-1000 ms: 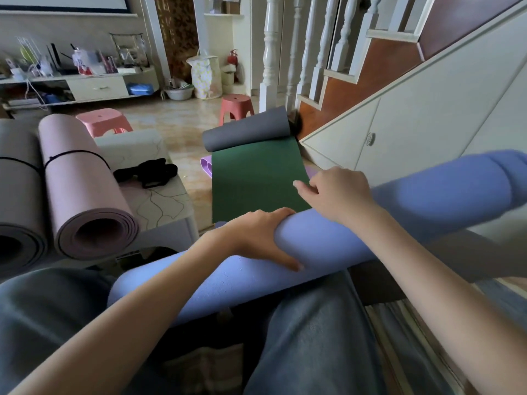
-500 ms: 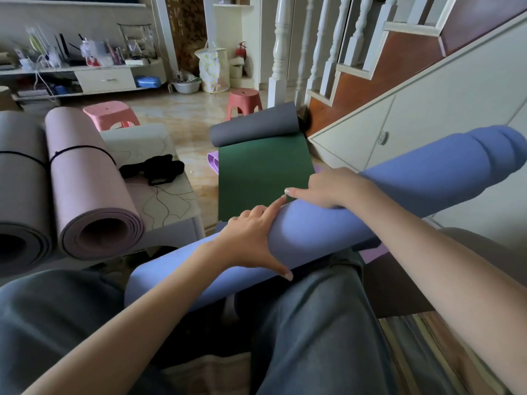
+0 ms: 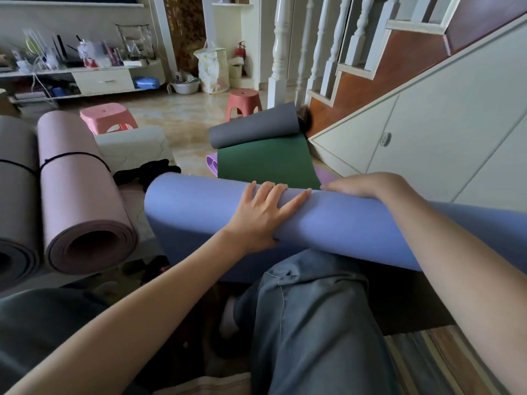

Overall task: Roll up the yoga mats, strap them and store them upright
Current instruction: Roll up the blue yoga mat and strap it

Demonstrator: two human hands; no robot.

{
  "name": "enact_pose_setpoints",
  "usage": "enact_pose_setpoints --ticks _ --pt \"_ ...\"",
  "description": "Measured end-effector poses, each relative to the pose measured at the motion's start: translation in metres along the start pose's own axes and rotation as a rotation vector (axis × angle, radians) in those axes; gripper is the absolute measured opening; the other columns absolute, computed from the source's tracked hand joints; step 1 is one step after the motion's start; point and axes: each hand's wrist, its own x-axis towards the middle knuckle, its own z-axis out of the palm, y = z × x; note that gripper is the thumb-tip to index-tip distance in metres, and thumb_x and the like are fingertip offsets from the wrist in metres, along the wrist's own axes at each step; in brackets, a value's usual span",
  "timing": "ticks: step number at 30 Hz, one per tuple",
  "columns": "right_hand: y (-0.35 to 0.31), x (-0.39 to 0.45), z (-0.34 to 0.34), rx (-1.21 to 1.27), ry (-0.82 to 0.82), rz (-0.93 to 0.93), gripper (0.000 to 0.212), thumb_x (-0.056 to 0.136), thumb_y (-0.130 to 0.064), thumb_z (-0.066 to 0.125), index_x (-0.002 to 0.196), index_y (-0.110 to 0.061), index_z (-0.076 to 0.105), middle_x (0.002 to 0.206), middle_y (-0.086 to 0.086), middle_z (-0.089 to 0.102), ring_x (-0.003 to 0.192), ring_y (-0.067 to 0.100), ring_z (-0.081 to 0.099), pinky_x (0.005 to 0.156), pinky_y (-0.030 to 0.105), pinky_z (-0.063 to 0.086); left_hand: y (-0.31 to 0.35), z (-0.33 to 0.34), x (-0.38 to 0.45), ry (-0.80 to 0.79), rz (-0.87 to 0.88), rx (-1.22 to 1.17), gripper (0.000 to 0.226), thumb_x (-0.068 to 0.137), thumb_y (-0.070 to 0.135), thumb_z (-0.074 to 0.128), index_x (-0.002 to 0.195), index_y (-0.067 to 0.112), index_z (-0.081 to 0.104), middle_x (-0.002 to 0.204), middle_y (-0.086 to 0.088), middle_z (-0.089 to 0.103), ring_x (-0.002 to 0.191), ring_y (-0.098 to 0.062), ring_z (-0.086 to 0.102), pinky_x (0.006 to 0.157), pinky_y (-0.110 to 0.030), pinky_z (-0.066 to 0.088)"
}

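A rolled blue-violet yoga mat is shown lying across the lap of a seated person, its long axis running from left of centre to the right edge of the view, above a knee clad in blue jeans. The left hand is laid on the near side of the roll with its fingers spread and nearly straight, pressed flat against the curved surface. The right hand is placed over the top of the roll, just right of the left hand; its fingers are bent over the far side, and whether they grip the mat cannot be told.

To the left, a rolled pink mat is seen lying on its side, bound by a thin black strap, with its spiral end turned toward the viewer. A second rolled mat, greyer in tone and likewise strapped, lies touching it at the left edge. Between the pink mat and the blue-violet roll, a heap of black straps rests on a pale cushioned surface.

On the floor beyond the hands, a green mat is spread, its far end curled over to expose a grey underside. Two pink stools and a white staircase balustrade stand farther back.
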Motion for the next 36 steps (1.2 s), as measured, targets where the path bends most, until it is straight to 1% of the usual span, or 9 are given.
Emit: enact_pose_setpoints --ticks 4,7,12,16,20,24,28,32,36 --pt "0.012 -0.013 -0.021 -0.014 0.331 0.046 0.057 0.09 -0.068 0.038 0.084 -0.019 0.065 0.114 0.015 0.062 0.093 0.029 0.059 0.08 0.035 0.042 0.006 -0.013 0.032 -0.046 -0.017 0.0 0.108 0.05 0.046 0.074 0.145 0.025 0.028 0.109 -0.013 0.06 0.09 -0.033 0.059 0.075 -0.042 0.046" --pt "0.006 -0.024 -0.033 -0.021 0.291 0.079 0.081 0.079 -0.084 0.035 0.113 -0.016 0.064 0.121 0.012 0.058 0.105 0.031 0.058 0.092 0.04 0.043 0.015 -0.037 0.048 -0.205 -0.076 0.0 0.108 0.063 0.064 0.066 0.152 0.031 0.016 0.12 -0.006 0.055 0.103 -0.031 0.056 0.077 -0.038 0.04" --pt "0.014 -0.021 -0.006 -0.013 0.012 0.087 0.049 0.083 -0.067 0.055 0.123 -0.038 0.048 0.119 -0.004 0.058 0.106 0.022 0.062 0.093 0.037 0.045 0.051 -0.055 0.039 -0.307 -0.027 -0.005 0.109 0.063 0.064 0.069 0.15 0.03 0.013 0.111 -0.004 0.059 0.094 -0.027 0.062 0.063 -0.031 0.033" --pt "0.012 -0.026 0.003 -0.072 0.173 0.06 0.051 0.09 -0.053 0.052 0.129 -0.021 0.055 0.126 0.007 0.061 0.096 0.025 0.063 0.076 0.03 0.041 0.052 -0.056 0.039 -0.338 -0.043 -0.064 0.104 0.061 0.063 0.071 0.146 0.031 0.021 0.098 -0.001 0.062 0.084 -0.027 0.062 0.059 -0.03 0.032" --pt "0.006 -0.046 0.0 -0.259 0.453 -0.116 0.065 0.092 -0.071 0.026 0.062 -0.016 0.044 0.064 -0.004 0.049 0.065 0.018 0.052 0.07 0.033 0.035 0.03 -0.057 0.045 -0.46 -0.165 -0.242 0.097 0.055 0.065 0.074 0.138 0.037 0.031 0.087 0.006 0.059 0.08 -0.024 0.058 0.063 -0.03 0.041" --pt "0.013 -0.046 0.023 -0.381 0.558 -0.235 0.077 0.082 -0.079 0.008 0.099 -0.032 0.068 0.101 -0.007 0.065 0.105 0.018 0.054 0.103 0.046 0.024 0.017 -0.054 0.046 -0.522 -0.252 -0.385 0.096 0.055 0.063 0.078 0.138 0.045 0.033 0.09 0.01 0.055 0.083 -0.02 0.053 0.071 -0.029 0.043" --pt "0.028 -0.059 0.031 -0.557 0.574 -0.443 0.102 0.058 -0.094 0.024 0.149 -0.048 0.014 0.158 -0.015 0.021 0.145 0.011 0.016 0.114 0.061 -0.002 -0.002 -0.051 0.048 -0.556 -0.3 -0.549 0.093 0.052 0.057 0.083 0.134 0.048 0.039 0.111 0.013 0.061 0.101 -0.018 0.057 0.081 -0.031 0.047" --pt "0.031 -0.066 0.041 -0.698 0.535 -0.412 0.127 0.053 -0.087 0.059 0.147 -0.047 -0.018 0.161 -0.001 0.005 0.148 0.024 0.001 0.11 0.066 -0.005 -0.011 -0.052 0.053 -0.655 -0.294 -0.701 0.084 0.056 0.044 0.087 0.129 0.045 0.047 0.116 0.014 0.059 0.108 -0.013 0.053 0.091 -0.033 0.047" --pt "0.03 -0.065 0.041 -0.666 0.509 -0.421 0.119 0.053 -0.083 0.064 0.15 -0.039 0.01 0.145 -0.001 0.037 0.135 0.025 0.03 0.112 0.047 0.021 -0.007 -0.05 0.057 -0.744 -0.26 -0.755 0.077 0.06 0.039 0.087 0.128 0.04 0.05 0.118 0.015 0.058 0.11 -0.01 0.053 0.09 -0.028 0.045"
